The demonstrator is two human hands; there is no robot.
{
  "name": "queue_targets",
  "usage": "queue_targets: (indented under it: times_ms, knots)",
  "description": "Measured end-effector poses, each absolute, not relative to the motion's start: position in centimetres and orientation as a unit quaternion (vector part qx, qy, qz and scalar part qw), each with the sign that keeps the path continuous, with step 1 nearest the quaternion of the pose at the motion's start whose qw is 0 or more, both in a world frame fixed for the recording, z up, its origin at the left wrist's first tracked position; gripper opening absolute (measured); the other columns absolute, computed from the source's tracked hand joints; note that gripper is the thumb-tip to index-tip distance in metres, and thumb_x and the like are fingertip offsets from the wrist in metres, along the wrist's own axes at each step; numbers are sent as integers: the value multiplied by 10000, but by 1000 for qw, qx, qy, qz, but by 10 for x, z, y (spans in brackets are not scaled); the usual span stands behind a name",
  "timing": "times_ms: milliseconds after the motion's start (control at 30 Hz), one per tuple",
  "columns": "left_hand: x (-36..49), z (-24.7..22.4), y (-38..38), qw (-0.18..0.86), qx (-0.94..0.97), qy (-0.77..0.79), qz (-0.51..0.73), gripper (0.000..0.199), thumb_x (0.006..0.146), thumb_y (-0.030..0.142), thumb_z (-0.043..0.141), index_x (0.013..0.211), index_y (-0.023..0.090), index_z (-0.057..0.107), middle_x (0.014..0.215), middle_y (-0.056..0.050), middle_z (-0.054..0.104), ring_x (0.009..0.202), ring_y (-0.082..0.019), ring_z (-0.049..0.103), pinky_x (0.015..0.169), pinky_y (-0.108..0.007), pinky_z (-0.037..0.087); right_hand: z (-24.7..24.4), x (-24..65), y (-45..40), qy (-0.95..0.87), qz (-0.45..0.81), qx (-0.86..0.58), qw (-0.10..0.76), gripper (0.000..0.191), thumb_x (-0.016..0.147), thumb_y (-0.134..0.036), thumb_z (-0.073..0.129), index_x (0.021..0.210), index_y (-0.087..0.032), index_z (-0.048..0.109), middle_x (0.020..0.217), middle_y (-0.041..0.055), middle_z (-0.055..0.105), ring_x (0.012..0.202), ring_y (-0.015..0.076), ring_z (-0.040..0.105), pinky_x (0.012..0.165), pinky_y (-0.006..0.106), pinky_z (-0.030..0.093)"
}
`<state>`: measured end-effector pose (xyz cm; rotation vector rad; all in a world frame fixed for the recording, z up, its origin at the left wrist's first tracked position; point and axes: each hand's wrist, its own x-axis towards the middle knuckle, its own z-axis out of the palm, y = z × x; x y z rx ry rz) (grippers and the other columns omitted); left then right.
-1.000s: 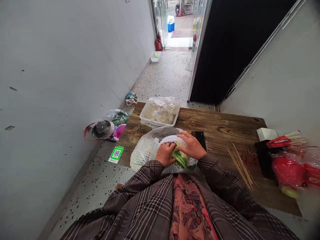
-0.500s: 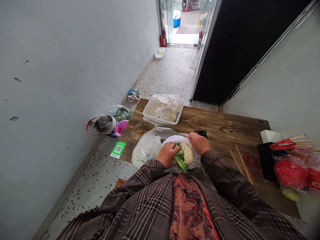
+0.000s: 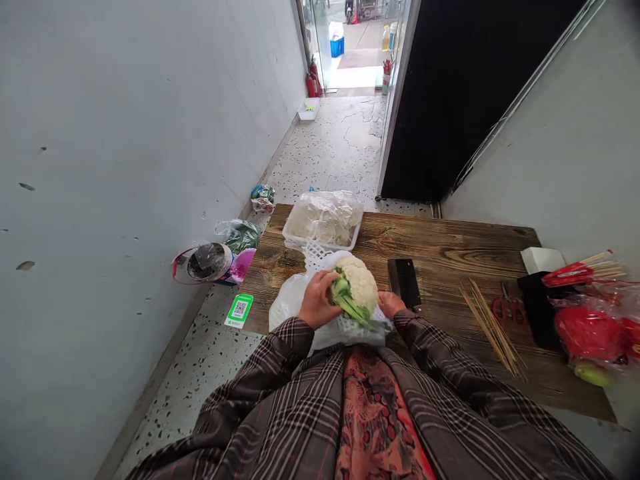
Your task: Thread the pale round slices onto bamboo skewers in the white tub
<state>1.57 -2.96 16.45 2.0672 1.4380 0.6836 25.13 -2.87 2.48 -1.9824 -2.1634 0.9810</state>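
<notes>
My left hand (image 3: 319,299) grips a cauliflower (image 3: 361,283) by its green stalks and leaves, at the near edge of the wooden table. White foam netting (image 3: 315,257) lies just behind the cauliflower. Under it is a clear plastic bag (image 3: 290,300). My right hand (image 3: 391,305) is closed at the right side of the cauliflower, by the netting and bag; what its fingers hold is hidden. A black-bladed cleaver (image 3: 405,283) rests just beyond my right hand.
A bagged white tray (image 3: 323,223) stands at the table's back left. Skewers (image 3: 493,327), red scissors (image 3: 509,308) and red bagged goods (image 3: 590,333) lie on the right. A QR card (image 3: 239,311) sits at the left edge; a bucket (image 3: 209,261) is beyond it.
The cauliflower has been lifted and more of it shows out of the netting. My right hand has moved down from its top right, uncovering the black blade. The view has shifted slightly.
</notes>
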Motion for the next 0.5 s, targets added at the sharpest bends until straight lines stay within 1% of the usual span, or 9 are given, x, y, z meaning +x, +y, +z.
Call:
queue_targets:
  times_ms: [100, 167, 267, 333, 367, 433, 500]
  knots:
    - [-3, 145, -23, 299, 659, 623, 297, 564, 560, 203, 707, 1115, 174, 616, 1107, -80, 673, 1049, -254, 618, 971, -387, 487, 16, 260, -49, -677, 315, -665, -6, 252, 989, -317, 512, 882, -139, 655, 862, 43, 684, 776, 141, 645, 719, 292, 506]
    - [-13, 126, -23, 341, 570, 678, 316, 555, 578, 200, 687, 1128, 165, 619, 1072, -63, 698, 997, -233, 644, 935, -361, 503, 14, 274, -58, -665, 305, -682, -8, 310, 1011, -260, 431, 828, -151, 656, 835, 72, 692, 775, 151, 652, 681, 263, 452]
    - [-20, 99, -27, 414, 483, 692, 341, 505, 614, 221, 664, 1113, 150, 624, 993, -54, 721, 921, -207, 666, 865, -324, 523, 17, 296, -64, -656, 291, -697, -1, 400, 1027, -296, 345, 807, -172, 656, 809, 88, 696, 749, 164, 643, 644, 259, 405]
    - [-18, 89, -29, 441, 471, 679, 350, 499, 611, 225, 673, 1101, 149, 619, 983, -56, 722, 899, -196, 665, 842, -308, 524, 26, 304, -62, -667, 293, -685, 12, 377, 1010, -343, 383, 815, -188, 666, 798, 68, 699, 742, 168, 632, 654, 260, 408]
    - [-16, 87, -30, 444, 475, 674, 351, 509, 598, 220, 683, 1098, 152, 615, 990, -56, 720, 899, -193, 662, 840, -304, 522, 33, 304, -59, -677, 295, -674, 22, 331, 994, -361, 424, 859, -198, 678, 837, 61, 710, 783, 173, 635, 688, 264, 422]
    - [-10, 87, -29, 437, 488, 670, 349, 538, 566, 211, 703, 1092, 159, 606, 996, -51, 713, 902, -189, 655, 841, -299, 515, 53, 297, -50, -700, 290, -649, 59, 268, 962, -399, 498, 1041, -217, 680, 1031, 67, 718, 974, 195, 629, 827, 287, 441]
    - [-5, 89, -27, 431, 492, 668, 355, 559, 544, 212, 718, 1089, 163, 600, 997, -47, 704, 907, -189, 651, 839, -295, 508, 76, 282, -42, -724, 269, -623, 125, 391, 947, -455, 520, 1253, -225, 598, 1281, 97, 638, 1215, 232, 532, 988, 340, 396]
